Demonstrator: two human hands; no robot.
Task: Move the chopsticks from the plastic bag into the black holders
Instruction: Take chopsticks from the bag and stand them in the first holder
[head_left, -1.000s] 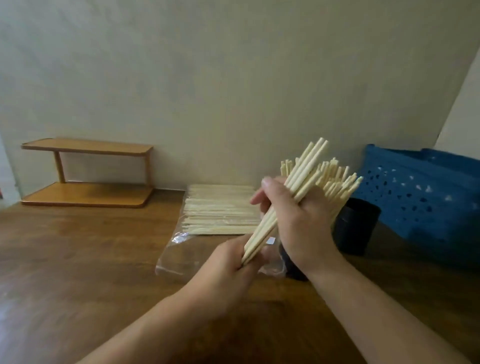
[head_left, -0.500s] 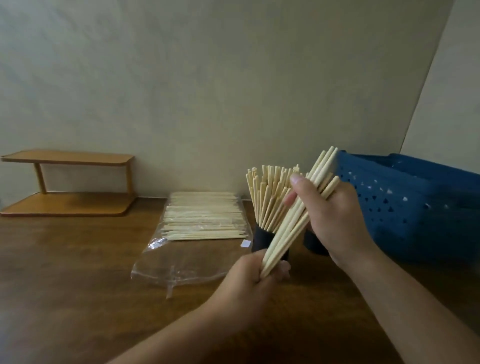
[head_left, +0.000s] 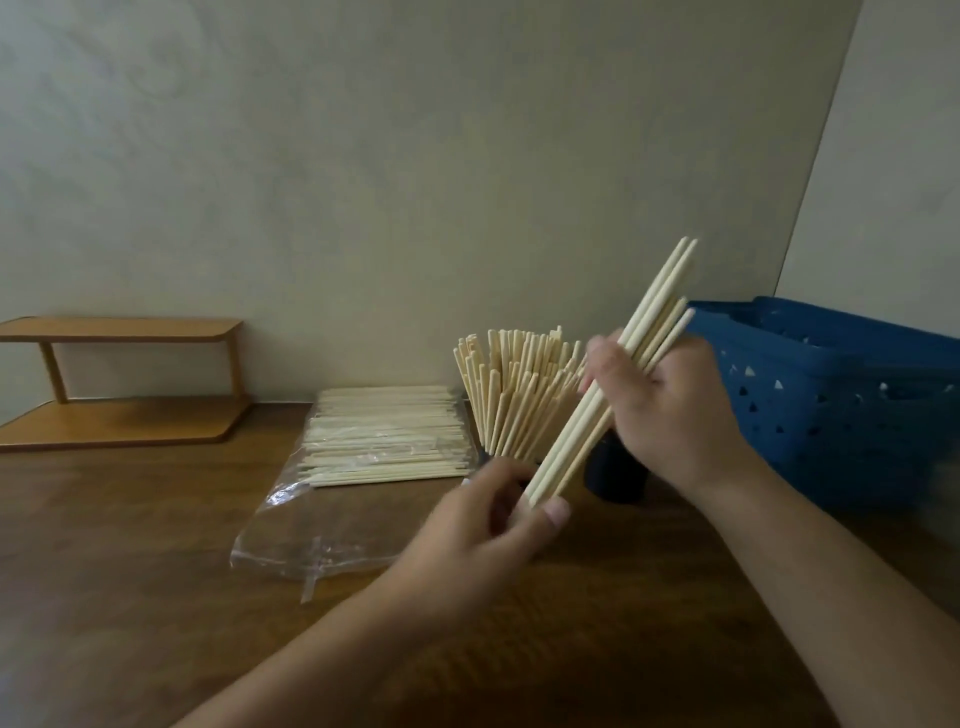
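Many chopsticks (head_left: 387, 436) are still lying in the plastic bag (head_left: 332, 512) at left while I'm squaring a small bundle (head_left: 618, 379), my left hand (head_left: 498, 525) pinching its lower ends and my right hand (head_left: 670, 410) gripping the middle. Next I'm judging it needs dropping upright into the near-empty black holder (head_left: 615, 475), beside the full one (head_left: 519, 395).

There is a single view, from a camera worn on the person's head, so no second view shares any of the scene. It looks forward and slightly down across the wooden table (head_left: 130, 597) toward the wall (head_left: 415, 156) at twelve o'clock. It sits close: both forearms rise from the bottom edge, and the left hand (head_left: 483, 525) and right hand (head_left: 670, 410) fill the centre. The wide lens takes in a wooden shelf (head_left: 124, 332) at ten o'clock and a blue basket (head_left: 831, 405) at two o'clock.
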